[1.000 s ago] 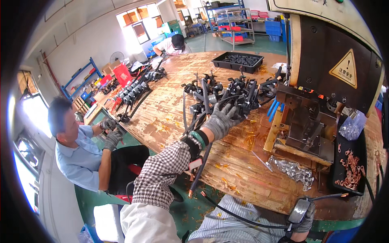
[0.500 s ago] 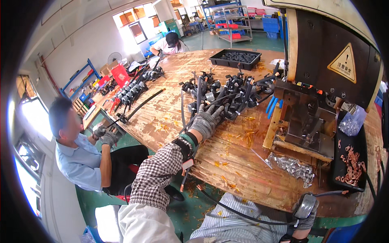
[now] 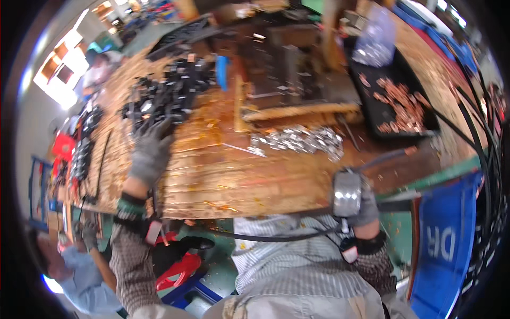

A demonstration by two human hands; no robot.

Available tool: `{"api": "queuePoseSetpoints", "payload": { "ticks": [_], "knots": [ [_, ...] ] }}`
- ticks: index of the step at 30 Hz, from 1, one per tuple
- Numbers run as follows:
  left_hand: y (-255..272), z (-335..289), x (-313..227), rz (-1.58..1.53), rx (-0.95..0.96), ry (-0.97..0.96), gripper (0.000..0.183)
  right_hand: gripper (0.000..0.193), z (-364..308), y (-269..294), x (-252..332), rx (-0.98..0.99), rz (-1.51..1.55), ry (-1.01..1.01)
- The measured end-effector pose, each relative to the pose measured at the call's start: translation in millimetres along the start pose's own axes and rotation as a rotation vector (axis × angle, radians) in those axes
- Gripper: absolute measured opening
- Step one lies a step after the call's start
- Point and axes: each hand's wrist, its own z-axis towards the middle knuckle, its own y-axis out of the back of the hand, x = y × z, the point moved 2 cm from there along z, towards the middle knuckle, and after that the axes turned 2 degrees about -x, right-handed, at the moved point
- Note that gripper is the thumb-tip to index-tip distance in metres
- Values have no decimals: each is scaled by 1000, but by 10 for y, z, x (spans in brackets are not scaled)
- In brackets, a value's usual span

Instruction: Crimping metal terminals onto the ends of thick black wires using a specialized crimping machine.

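the heap of black cable assemblies lies on the worn wooden table, far-left of the press fixture that stands at the table's far side. my left hand, in a grey glove, lies flat on the wood just on the near side of that heap, fingers stretched toward it and the fingertips at its edge; its grip is spread and holds nothing that i can see. my right hand, also gloved, sits at the near edge of the table, to the near right of the press fixture, its grip pressed around a silvery metal sleeve fitted on a black cable that droops across my striped shirt. a scatter of small silver terminals lies on the table just in front of the press fixture. right of the fixture sits a black tray with copper lugs in it. the view is blurred, so finer detail escapes me. far left of the fixture, past the table edge, another person in a light blue shirt sits.
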Motion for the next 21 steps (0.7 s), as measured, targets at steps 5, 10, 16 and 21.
{"api": "queuePoseSetpoints", "payload": {
  "ticks": [5,10,16,21],
  "knots": [
    [908,-23,-928,-358,-168,-118,9,56,-50,-54,113,-12,-26,12],
    [1230,-482,-1866,-652,-62,-45,17,46,-288,-153,74,-192,91,88],
    [787,-659,-2259,-881,40,-338,33,46,-119,-19,315,376,192,165],
    [610,-672,-2062,-1615,16,281,60,48,-159,-364,410,200,208,256]
  ]
}}
